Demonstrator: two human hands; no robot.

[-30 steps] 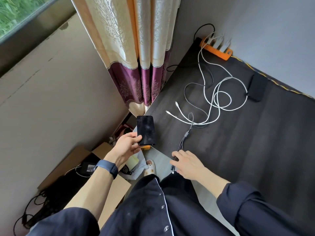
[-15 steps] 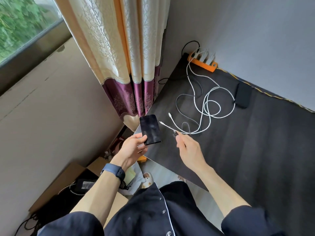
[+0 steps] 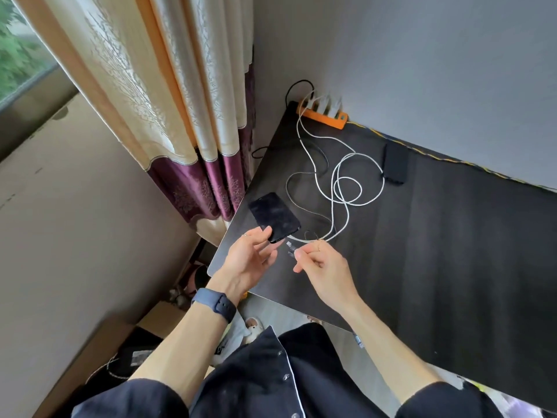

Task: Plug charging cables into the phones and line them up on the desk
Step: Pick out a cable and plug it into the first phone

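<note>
Roughly by size: dark wood-grain desk (image 3: 452, 267), fills right half, one corner pointing left. Curtain (image 3: 168, 101), cream w/ purple hem, hangs far left beyond that corner. Cardboard box (image 3: 120, 336), floor, near left. White cables (image 3: 346, 188), loose loops mid-desk, running from far power strip toward the hands. Left hand (image 3: 250, 260): over near-left desk corner, thumb & fingers grasping near end of phone. Right hand (image 3: 324, 267): just right of it, forefinger & thumb pinching a thin cable behind its tips, other fingers curled. Phone (image 3: 273, 217): black, screen up & dark; lifted or resting on desk, can't tell. Second phone (image 3: 395, 165): black, flat at far desk edge, a white cable reaching its near end. Power strip (image 3: 322, 115): orange, far corner by wall, white plugs in it. Wristband (image 3: 215, 303): dark blue, left wrist. Connector tips (image 3: 290, 248): two, btwn the hands, just apart from phone's near edge.
</note>
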